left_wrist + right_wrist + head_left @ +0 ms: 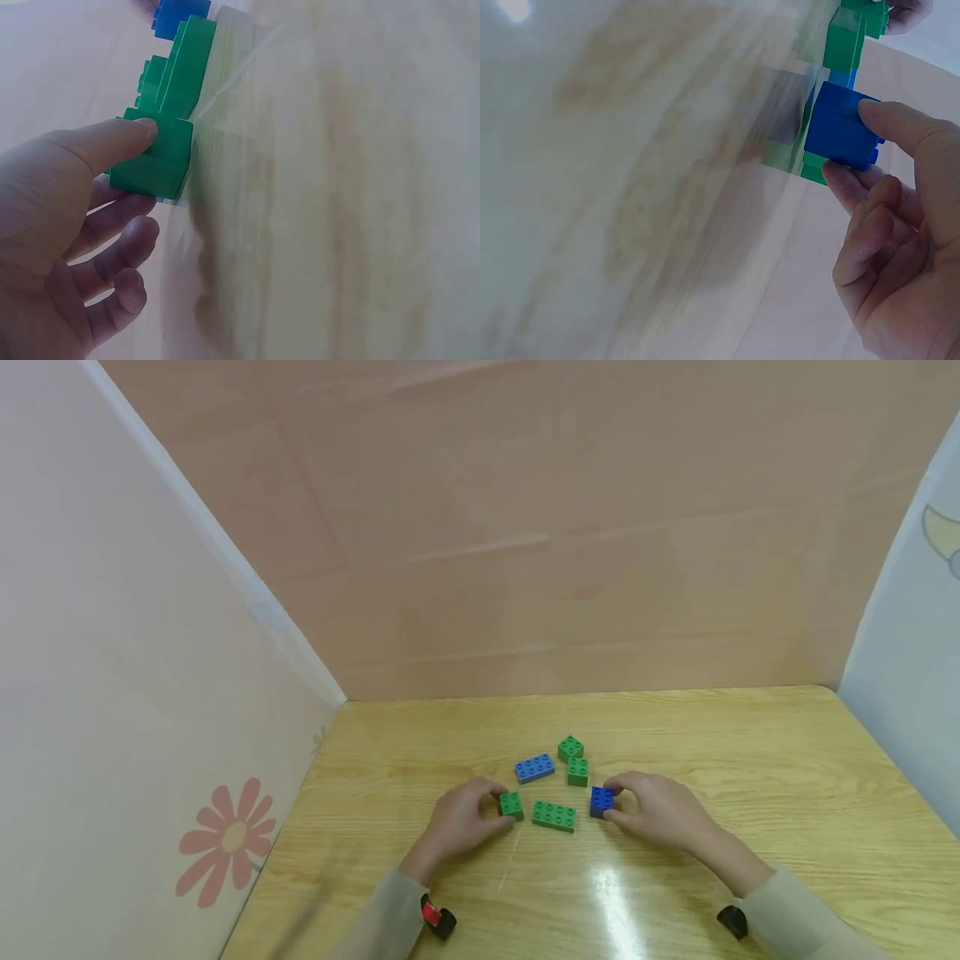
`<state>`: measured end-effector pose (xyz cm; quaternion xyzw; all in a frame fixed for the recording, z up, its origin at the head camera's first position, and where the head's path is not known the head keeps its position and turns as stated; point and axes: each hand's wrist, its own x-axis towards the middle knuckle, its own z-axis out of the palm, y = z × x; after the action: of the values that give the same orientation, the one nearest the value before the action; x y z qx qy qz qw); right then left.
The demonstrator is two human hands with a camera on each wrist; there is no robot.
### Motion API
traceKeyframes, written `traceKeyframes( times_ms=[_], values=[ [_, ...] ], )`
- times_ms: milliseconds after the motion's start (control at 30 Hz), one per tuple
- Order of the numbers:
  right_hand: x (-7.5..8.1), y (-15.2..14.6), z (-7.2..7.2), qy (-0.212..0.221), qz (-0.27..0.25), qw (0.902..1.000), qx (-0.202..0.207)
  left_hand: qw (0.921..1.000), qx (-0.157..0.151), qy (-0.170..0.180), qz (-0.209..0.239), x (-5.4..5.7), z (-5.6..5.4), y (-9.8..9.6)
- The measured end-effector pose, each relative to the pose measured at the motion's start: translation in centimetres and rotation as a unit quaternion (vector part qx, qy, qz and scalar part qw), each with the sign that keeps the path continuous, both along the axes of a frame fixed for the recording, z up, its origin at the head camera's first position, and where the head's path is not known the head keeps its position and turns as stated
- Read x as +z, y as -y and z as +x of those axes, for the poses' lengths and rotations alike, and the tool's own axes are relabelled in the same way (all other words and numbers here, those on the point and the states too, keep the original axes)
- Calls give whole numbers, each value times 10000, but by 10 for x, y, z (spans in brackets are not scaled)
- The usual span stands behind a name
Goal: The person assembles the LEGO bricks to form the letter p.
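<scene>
Left hand (463, 818) pinches a small green brick (512, 807); right hand (662, 811) pinches a dark-blue brick (601, 803), both apparently touching the worktop (405, 752), a long green brick (554, 817) between.

I pinch a green four-stud toy brick (512, 807) in my left hand (459, 818) and a dark-blue four-stud brick (602, 803) in my right hand (660, 810), both studs-up, apart, at the wood-grain tabletop (390, 760).

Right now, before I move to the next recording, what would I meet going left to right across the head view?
Pink flower picture → left hand → small green block pinched by that hand → long green block → small dark blue block → right hand, which pinches the dark blue one.
</scene>
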<state>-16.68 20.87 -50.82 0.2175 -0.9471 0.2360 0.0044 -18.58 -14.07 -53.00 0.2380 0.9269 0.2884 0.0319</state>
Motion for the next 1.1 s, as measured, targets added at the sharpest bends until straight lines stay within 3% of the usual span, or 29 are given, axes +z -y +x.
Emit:
traceKeyframes(
  times_ms=[267,467,733,1100],
  values=[
    [3,-2,11,2,82,10000,15,9999,-101,94,79,1,15,2],
    [1,-1,18,-211,117,9996,132,9985,-483,1,246,4,25,-8],
    [1,5,25,-298,61,9991,296,9962,-861,41,83,6,27,-29],
    [0,10,29,-478,-60,9982,348,9957,-919,74,7,0,30,-48]
  ],
)
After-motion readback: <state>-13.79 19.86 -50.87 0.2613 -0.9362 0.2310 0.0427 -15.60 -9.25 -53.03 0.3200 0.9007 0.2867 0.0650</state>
